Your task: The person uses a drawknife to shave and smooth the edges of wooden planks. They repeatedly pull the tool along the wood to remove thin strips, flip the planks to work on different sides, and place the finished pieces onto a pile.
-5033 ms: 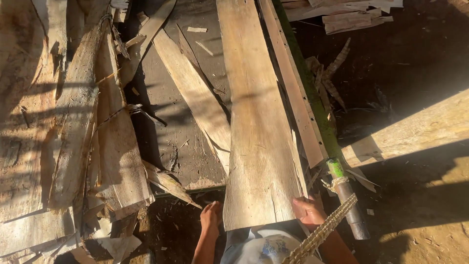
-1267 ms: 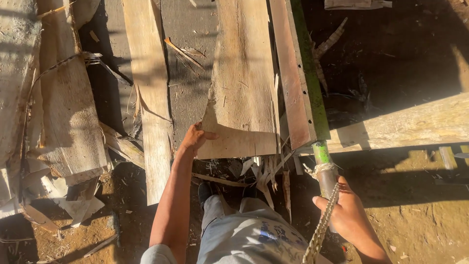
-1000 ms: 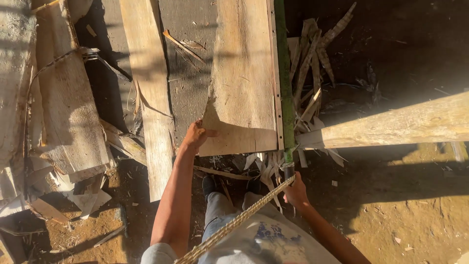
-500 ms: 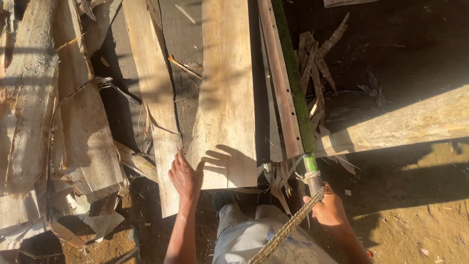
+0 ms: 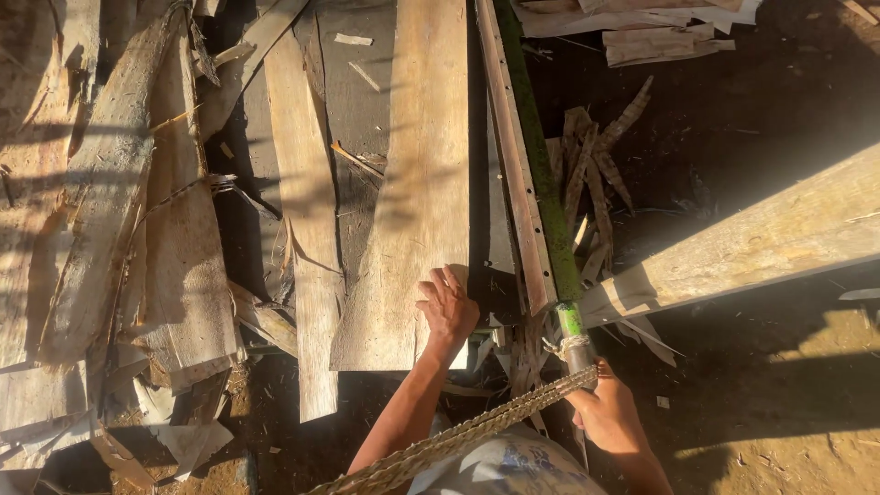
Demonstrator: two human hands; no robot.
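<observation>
Running toward twelve o'clock from the hands, the wide plank [image 5: 417,192] is pressed at its near right corner by the flat, open left hand [image 5: 446,307], while the right hand [image 5: 607,414] (at four o'clock) is closed round the green pole [image 5: 541,183].

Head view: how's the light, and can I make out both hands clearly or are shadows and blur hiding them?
Head view: low warm sun streaks the wide plank; deep shadow swallows the ground at upper right. The left hand lies sunlit on the plank's near end; the right hand, gripping the green pole, is half shaded. No evident blur.
</observation>
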